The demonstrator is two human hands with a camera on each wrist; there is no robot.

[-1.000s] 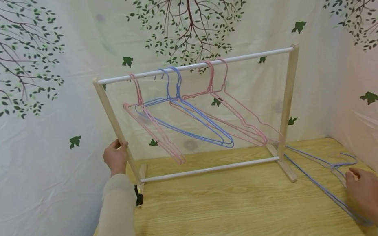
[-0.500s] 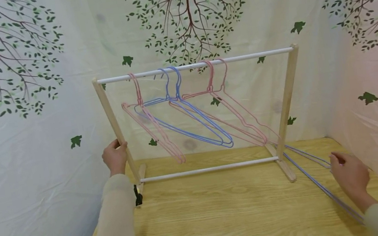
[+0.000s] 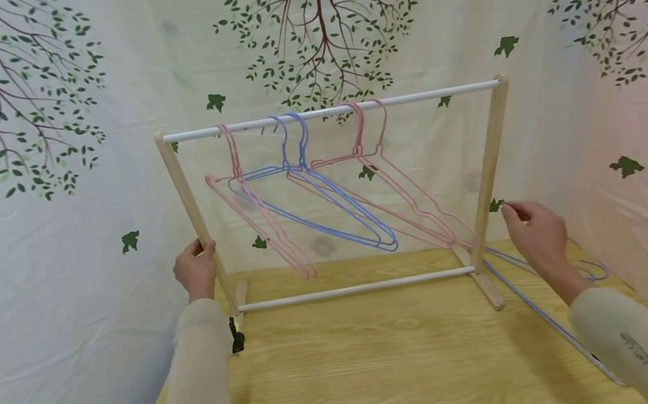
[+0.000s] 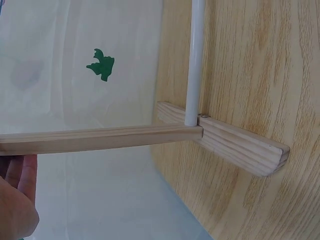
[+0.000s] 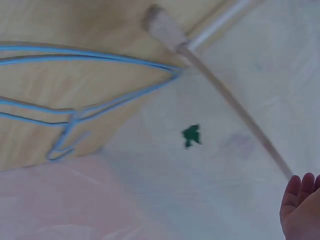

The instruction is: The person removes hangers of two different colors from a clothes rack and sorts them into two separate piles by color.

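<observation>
The left hand (image 3: 197, 270) is gripping the small wooden clothes rack's (image 3: 195, 208) left post while the right hand (image 3: 536, 235), fingers relaxed and holding nothing, is hovering beside its right post.

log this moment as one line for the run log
left hand: grips rack left post | right hand: open, near right post, holds nothing | blue hanger: flat on table | rail: five hangers

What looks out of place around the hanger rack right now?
One blue hanger lies flat on the table beside the rack's right foot, while the pink and blue ones hang from the top rail. The right hand is empty above it; the left hand grips the left post.
</observation>
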